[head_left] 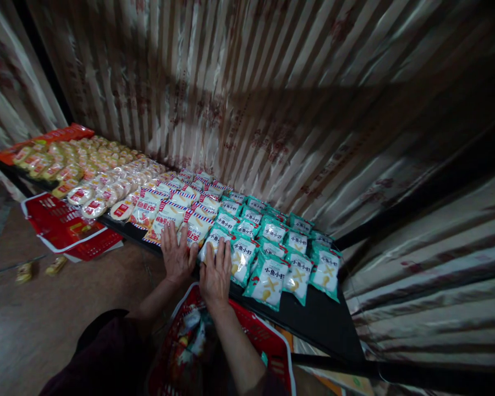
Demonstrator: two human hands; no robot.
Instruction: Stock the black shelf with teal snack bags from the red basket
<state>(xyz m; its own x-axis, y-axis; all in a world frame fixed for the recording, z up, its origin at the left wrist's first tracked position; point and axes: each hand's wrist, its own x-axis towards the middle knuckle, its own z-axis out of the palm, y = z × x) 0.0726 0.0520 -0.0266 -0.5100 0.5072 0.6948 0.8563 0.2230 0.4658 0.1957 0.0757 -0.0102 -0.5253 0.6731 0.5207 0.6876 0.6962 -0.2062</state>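
Note:
My left hand (178, 254) lies at the front edge of the black shelf (330, 324), fingers stretched out against the lower ends of white snack packets (198, 220) with red print and striped borders. Just right of it, my right hand (215, 275) rests flat with fingers extended on a green-and-white snack packet (214, 237) in the front row. Neither hand is closed round anything. More green-and-white packets (270, 279) lie in overlapping rows to the right. My fingers partly cover the packets beneath them.
Left along the shelf lie round wrapped snacks (94, 206), then yellowish wrapped pieces (45, 165) and an orange sheet (72, 132). Below my arms stands a red basket (278, 344) holding packets; another red basket (45, 217) is at left. Corrugated, plastic-like sheeting (231, 99) hangs behind.

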